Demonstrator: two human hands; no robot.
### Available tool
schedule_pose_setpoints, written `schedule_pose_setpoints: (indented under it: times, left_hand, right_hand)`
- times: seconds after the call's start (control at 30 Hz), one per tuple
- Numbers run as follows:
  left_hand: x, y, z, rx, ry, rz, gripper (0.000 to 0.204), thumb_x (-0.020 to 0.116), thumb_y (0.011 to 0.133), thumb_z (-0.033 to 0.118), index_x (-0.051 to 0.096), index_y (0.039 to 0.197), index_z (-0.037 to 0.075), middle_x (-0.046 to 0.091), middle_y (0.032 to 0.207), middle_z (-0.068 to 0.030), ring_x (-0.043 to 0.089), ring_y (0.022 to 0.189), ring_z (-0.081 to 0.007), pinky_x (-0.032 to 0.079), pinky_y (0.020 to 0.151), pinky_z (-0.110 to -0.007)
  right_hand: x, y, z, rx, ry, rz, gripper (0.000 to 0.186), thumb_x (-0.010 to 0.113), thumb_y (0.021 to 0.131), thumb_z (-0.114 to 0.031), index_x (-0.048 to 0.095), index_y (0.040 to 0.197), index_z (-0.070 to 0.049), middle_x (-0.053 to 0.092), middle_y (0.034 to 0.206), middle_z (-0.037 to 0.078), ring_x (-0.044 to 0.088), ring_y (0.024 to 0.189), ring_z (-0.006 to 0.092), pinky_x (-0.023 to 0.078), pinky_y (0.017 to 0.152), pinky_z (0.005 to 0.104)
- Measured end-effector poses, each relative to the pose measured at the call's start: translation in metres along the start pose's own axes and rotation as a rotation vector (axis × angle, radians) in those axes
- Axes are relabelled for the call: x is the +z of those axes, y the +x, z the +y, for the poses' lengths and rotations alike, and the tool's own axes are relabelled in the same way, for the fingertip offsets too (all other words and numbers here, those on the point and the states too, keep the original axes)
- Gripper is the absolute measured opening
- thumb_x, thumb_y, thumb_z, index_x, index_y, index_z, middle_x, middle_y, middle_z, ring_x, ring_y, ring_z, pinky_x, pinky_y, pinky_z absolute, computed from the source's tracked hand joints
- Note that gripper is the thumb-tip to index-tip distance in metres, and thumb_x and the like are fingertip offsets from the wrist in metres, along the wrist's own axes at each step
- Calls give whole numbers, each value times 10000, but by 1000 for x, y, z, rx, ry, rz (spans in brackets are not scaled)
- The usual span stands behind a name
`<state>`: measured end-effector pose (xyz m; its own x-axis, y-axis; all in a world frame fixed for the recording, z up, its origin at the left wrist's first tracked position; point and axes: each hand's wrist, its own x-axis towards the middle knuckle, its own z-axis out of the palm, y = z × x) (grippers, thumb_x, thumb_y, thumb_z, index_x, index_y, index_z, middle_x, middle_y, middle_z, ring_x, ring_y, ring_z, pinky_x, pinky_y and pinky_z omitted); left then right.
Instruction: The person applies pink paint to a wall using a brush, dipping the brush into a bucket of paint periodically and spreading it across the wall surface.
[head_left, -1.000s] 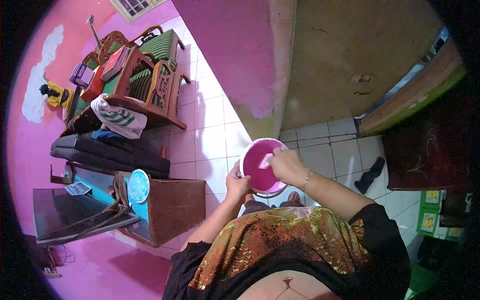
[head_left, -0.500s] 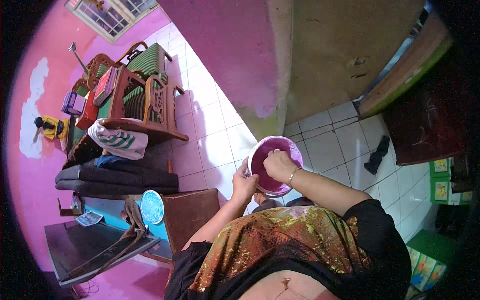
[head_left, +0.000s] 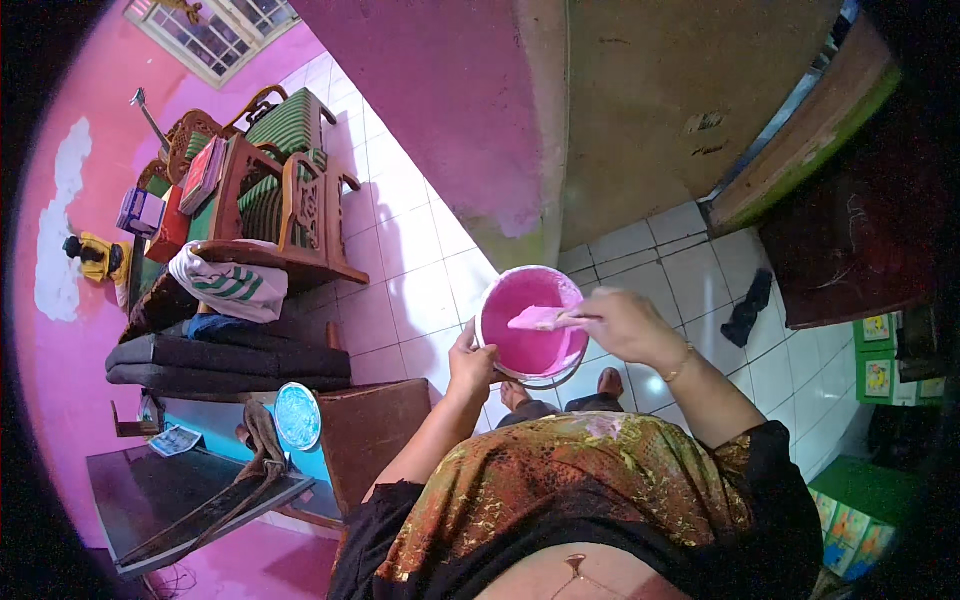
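While my left hand curls shut on the rim of the paint bucket at waist height (steadying it), my right hand grips a paint-laden brush over it.

The scene is moderately bright with an even, pink-tinted cast from the painted walls. Daylight enters through the window at the upper left, and the white floor tiles near it show soft glare. Furniture throws faint, diffuse shadows across the tiles. The right side, around the dark wooden cabinet, falls into deep shade with little detail. Fisheye distortion bends straight edges strongly toward the rim, and a black vignette rings the picture. The centre is fairly sharp; the edges look smeared.
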<state>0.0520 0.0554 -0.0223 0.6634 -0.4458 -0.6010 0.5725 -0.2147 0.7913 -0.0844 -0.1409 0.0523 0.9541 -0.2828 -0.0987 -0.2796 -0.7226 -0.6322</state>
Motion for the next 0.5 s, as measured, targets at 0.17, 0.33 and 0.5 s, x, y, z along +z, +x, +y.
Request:
schedule_pose_setpoints:
  times: [0.17,0.33,0.5]
  left_hand:
    - [-1,-1,-5,-36,-137,31,688,416,753,-114,257,1396,70,576,1034,-214,648,768,-292,605,610,-415]
    - [6,-8,-3,3,13,25,712,424,757,-108,234,1411,102,596,1008,-194,654,748,-302,599,594,-436]
    - [8,-7,-11,38,-130,31,668,449,778,-120,299,1391,99,615,882,-150,642,652,-247,586,493,-393]
  right_hand:
    - [-6,-20,39,153,612,-56,204,571,822,-159,678,982,-91,659,828,133,625,744,217,470,690,332]
    - [15,-28,57,159,519,-29,212,578,820,-171,682,988,-93,669,858,126,624,768,173,468,719,308]
    - [8,-25,42,133,95,-61,241,604,790,-234,680,981,-109,664,894,135,640,819,264,481,734,353]
